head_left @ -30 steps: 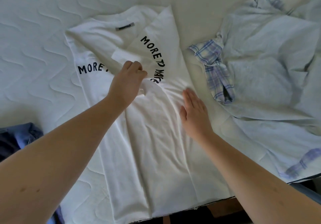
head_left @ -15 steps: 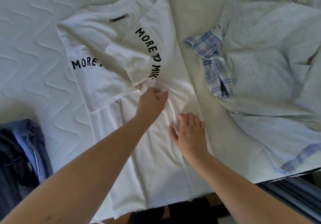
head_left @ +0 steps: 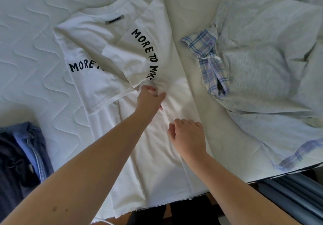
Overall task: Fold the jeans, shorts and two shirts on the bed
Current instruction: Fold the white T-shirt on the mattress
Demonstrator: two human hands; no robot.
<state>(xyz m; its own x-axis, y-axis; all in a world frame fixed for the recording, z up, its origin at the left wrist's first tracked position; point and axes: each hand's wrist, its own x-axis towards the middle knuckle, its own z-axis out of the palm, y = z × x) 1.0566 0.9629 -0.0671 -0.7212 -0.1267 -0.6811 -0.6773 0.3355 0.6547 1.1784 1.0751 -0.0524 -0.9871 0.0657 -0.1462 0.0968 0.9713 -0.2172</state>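
The left hand (head_left: 150, 99) has its grip pinched on the white shirt (head_left: 157, 155) at mid-chest; just below, the right hand (head_left: 187, 135) rests on the shirt, fingers loosely curled, holding nothing.

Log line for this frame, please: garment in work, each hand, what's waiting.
white T-shirt sides folded in | left hand pinches its sleeve edge | right hand rests on it | grey shirt unfolded | denim lower left
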